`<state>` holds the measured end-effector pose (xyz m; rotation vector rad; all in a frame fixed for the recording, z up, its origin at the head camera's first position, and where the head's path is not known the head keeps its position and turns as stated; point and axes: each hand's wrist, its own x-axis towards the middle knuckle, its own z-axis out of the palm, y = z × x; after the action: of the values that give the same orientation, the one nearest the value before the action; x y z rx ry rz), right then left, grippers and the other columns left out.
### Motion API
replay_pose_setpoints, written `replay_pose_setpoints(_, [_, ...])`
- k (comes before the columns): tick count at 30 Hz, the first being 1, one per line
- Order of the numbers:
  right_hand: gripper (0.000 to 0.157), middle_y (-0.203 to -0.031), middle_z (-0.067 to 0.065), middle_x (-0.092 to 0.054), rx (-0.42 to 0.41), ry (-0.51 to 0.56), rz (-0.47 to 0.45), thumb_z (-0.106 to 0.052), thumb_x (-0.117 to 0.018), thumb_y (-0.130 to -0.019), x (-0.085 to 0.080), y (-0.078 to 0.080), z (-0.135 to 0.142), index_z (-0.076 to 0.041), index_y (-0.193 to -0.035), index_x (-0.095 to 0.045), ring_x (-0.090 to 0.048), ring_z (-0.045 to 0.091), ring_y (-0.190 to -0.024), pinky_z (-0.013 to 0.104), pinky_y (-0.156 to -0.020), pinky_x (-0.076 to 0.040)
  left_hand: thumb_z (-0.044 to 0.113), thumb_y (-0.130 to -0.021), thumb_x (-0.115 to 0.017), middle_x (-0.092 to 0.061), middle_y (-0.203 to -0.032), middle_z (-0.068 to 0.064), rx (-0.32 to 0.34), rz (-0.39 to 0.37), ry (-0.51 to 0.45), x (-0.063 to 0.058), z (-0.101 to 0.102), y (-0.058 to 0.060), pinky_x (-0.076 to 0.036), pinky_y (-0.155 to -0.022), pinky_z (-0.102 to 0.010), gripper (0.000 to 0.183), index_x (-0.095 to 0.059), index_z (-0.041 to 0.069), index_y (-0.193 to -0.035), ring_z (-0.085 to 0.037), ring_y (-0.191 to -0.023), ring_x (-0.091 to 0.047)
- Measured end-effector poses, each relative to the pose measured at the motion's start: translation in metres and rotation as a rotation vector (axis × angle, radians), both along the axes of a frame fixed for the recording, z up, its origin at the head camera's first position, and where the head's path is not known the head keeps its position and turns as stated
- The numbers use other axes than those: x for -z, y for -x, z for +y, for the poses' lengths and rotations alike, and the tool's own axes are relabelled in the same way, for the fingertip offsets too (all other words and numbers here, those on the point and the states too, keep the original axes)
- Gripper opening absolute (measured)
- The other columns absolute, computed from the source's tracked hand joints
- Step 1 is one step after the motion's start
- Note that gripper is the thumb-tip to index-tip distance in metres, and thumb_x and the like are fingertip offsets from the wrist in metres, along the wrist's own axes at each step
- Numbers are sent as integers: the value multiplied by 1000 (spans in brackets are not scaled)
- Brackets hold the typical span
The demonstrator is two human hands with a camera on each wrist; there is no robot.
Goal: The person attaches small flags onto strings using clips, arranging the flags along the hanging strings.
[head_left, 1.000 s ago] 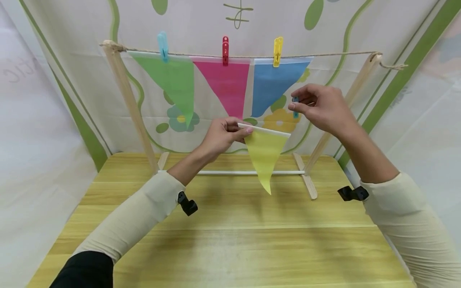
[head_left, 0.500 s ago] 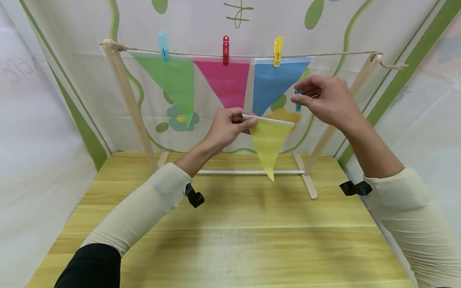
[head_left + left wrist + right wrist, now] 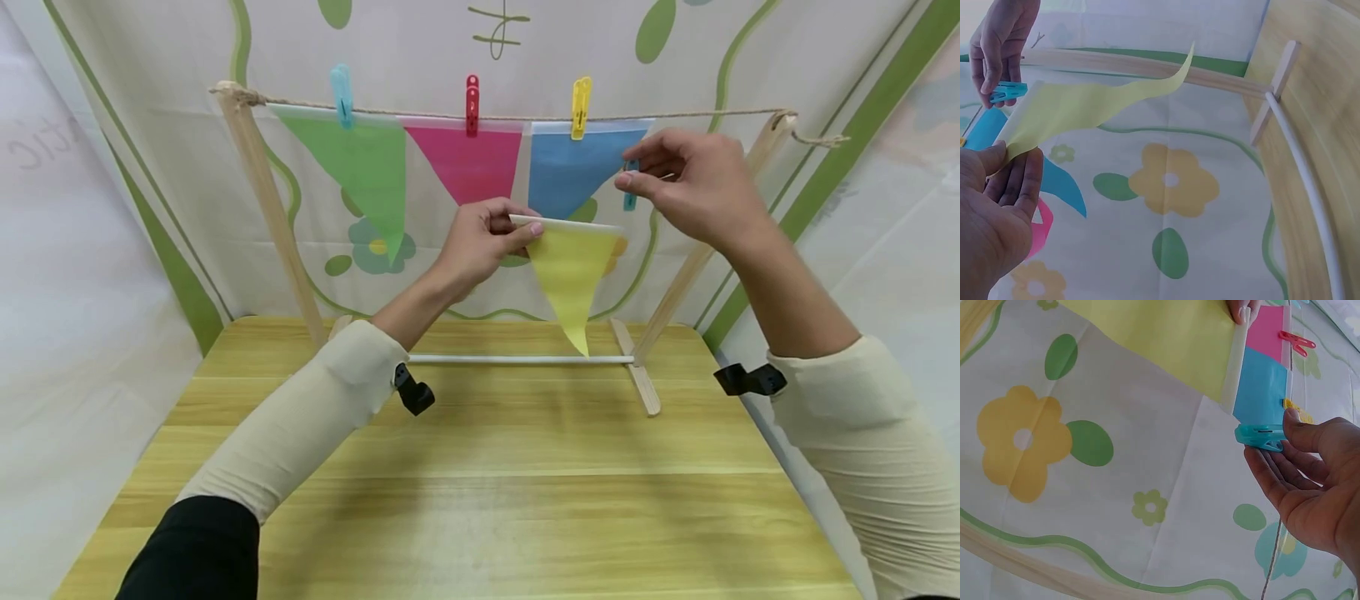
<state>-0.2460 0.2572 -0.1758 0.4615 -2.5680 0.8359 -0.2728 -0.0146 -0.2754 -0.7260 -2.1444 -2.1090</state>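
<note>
A yellow triangular pennant [image 3: 573, 267] with a white top edge hangs from my left hand [image 3: 483, 242], which pinches its upper left corner between thumb and fingers. My right hand [image 3: 697, 183] pinches a blue clothespin [image 3: 1260, 434] between thumb and fingertips, to the right of the pennant and below the twine [image 3: 697, 113]. Three pennants hang on the twine: a green pennant [image 3: 360, 158] under a light blue clothespin [image 3: 342, 96], a pink pennant [image 3: 476, 158] under a red clothespin [image 3: 472, 106], and a blue pennant [image 3: 573, 162] under a yellow clothespin [image 3: 581, 108].
Wooden posts [image 3: 262, 200] at left and right carry the twine, with a white rod [image 3: 517, 359] joining them low down. The stand is on a wood-grain table [image 3: 480, 492]. Behind it hangs a white cloth backdrop [image 3: 420, 50] printed with flowers and leaves.
Both hands have risen toward the twine and shifted slightly right, carrying the yellow pennant and the blue clothespin. The three hanging pennants keep their places.
</note>
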Motion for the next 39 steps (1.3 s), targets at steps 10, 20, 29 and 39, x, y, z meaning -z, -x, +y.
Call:
replay_pose_setpoints(10, [35,-91,-33,-66,23,34,30,-26,-83,-106,-14,2,4,-2,-132,-79,-65,-13,-82,7,-79,-48,10,-106,-80,-84,-114,-23,20,22,-22,-12,9,2,-72,-96,-38,26,-81,-3,-128,-22,-91,-84])
replay_pose_setpoints(20, [28,-92,-30,-74,-17,158,5,-23,-85,-103,-33,-3,14,-10,-128,-82,-71,-8,-83,8,-79,-51,11,-106,-81,-84,-113,-23,30,32,-54,-21,23,7,-72,-93,-38,25,-81,-5,-125,-17,-89,-81])
replay_pose_setpoints(29, [19,-89,-29,-75,-9,190,5,-21,-86,-102,-42,-2,21,-18,-121,-84,-72,-9,-81,8,-78,-51,9,-106,-80,-83,-118,-27,36,38,-71,-27,42,7,-72,-92,-37,25,-80,-7,-125,-15,-87,-79])
replay_pose_setpoints(39, [13,-90,-28,-77,-22,242,14,-16,-82,-105,-52,1,27,-21,-117,-82,-74,-9,-84,6,-83,-52,12,-107,-79,-83,-119,-24,15,5,-122,-40,61,12,-72,-90,-34,26,-81,-4,-126,-23,-94,-83])
